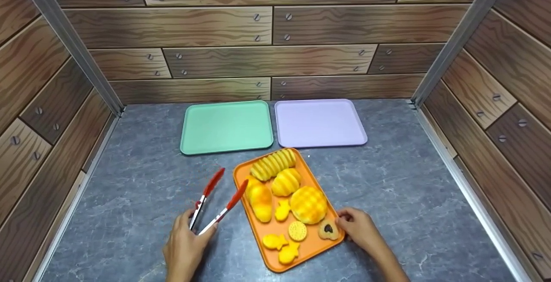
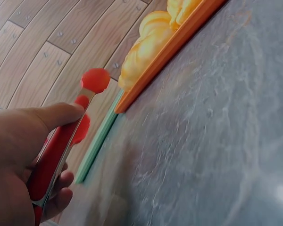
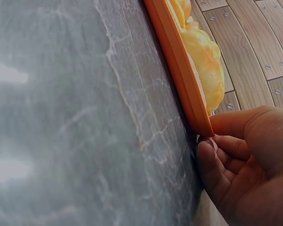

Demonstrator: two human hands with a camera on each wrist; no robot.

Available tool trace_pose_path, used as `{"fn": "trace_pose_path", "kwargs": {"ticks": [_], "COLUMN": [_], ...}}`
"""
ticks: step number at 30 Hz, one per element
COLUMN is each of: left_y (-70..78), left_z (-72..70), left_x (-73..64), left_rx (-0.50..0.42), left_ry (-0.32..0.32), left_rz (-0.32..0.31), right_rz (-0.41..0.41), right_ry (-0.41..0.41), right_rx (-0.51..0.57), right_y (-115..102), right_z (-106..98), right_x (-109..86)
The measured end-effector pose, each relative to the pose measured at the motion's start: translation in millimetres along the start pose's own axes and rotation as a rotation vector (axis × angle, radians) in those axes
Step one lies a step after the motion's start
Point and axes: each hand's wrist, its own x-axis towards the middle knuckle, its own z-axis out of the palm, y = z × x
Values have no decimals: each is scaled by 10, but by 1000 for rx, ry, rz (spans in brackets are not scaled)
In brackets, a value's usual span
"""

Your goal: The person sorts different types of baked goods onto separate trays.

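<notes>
Between wood-print walls (image 1: 211, 26), a gray, pale-veined surface (image 1: 129, 196). On its near half, an orange tray (image 1: 312, 244), smooth and round-cornered. Slants, long axis from far left to near right; lies right of the left hand, left of the right hand, with the right hand nearer, at the near right corner. Along the surface's far edge, a green tray (image 1: 227, 127) and a lilac tray (image 1: 320, 122), matte, side by side.

At near left, left hand (image 1: 186, 243) gripping tongs (image 1: 213, 183): shiny metal, arms spread, red tips angled toward the orange tray's left edge; height above the rim hard to judge. At near right, right hand (image 1: 359, 228) pinching the orange tray's rim.

In the orange tray's far left corner, a ridged loaf (image 1: 273, 165); along the left edge, a smooth, elongated bun (image 1: 261, 202); by the right edge, a crosshatched round bun (image 1: 309, 204); between, a striped bun (image 1: 286, 183). Smaller still, in the near right corner, a dark-centered heart biscuit (image 1: 329, 229); toward the near left corner, fish-shaped pieces (image 1: 274, 241); between, a pitted round biscuit (image 1: 297, 231).
</notes>
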Motion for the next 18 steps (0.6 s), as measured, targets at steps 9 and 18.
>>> {"fn": "trace_pose_path", "kwargs": {"ticks": [9, 18], "left_y": [-23, 39], "left_z": [-103, -101], "left_x": [-114, -195], "left_rx": [43, 58], "left_ry": [-133, -200], "left_rz": [50, 61], "right_rz": [3, -5], "right_ry": [-4, -9], "right_rx": [8, 11], "right_y": [8, 4], "right_z": [9, 0], "right_x": [6, -6]}}
